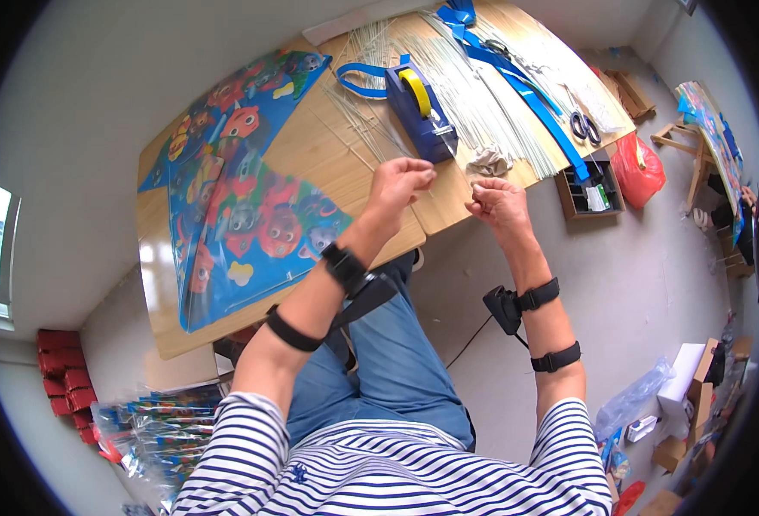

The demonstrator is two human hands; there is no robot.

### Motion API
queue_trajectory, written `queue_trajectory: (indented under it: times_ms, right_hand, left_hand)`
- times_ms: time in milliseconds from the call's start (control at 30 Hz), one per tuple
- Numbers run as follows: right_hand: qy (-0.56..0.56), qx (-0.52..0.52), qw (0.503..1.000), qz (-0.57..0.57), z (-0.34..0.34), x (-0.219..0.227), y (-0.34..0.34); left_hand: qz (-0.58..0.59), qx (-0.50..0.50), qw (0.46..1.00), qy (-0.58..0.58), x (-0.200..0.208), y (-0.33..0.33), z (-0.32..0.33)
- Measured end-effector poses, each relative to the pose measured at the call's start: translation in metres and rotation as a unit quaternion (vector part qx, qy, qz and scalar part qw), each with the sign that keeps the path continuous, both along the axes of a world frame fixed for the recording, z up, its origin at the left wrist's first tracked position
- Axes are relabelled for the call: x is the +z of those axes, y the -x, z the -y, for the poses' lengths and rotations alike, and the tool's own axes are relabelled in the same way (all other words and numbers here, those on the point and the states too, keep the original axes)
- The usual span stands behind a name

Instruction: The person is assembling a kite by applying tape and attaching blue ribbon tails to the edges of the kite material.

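Observation:
My left hand (397, 191) hovers above the front edge of the wooden table (336, 163), its fingers pinched together. Facing it across a small gap, my right hand (503, 205) is closed in a similar pinch. Whatever sits between either set of fingertips is too small to make out. Just beyond the hands stands a dark blue tape dispenser (431, 138) with a yellow ring (415, 93) in it. A crumpled beige cloth or glove (489, 161) lies close to my right fingertips. Left of my left hand, shiny blue sheets printed with cartoon figures (259, 219) overlap on the table.
Many thin pale rods (474, 95) spread behind the dispenser, with blue strips (530, 95) across them. Dark-handled scissors (584, 129) lie at the right edge. Below that edge are an open box (579, 202) and a red plastic bag (637, 172). Bagged colourful items (160, 430) sit lower left.

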State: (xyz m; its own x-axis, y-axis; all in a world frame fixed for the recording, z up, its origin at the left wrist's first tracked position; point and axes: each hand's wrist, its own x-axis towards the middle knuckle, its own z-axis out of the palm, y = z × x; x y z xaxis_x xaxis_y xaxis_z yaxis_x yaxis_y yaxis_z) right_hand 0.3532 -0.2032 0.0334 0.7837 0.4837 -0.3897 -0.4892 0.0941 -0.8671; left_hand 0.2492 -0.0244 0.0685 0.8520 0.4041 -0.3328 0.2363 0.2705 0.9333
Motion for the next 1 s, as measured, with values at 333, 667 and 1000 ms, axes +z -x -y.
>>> queue_trajectory:
  times_ms: [333,667,1000]
  right_hand:
    - [-0.034,-0.037,0.998,0.044,-0.002,0.03,0.008]
    - [0.016,-0.029,0.994,0.107,0.026,0.006,0.009]
    - [0.045,-0.025,0.994,0.097,0.016,-0.026,0.007]
  left_hand:
    - [0.045,0.205,0.951,0.228,-0.047,-0.087,0.018]
    - [0.054,0.237,0.941,0.236,-0.04,-0.084,0.03]
    - [0.067,0.318,0.862,0.388,-0.034,-0.098,0.032]
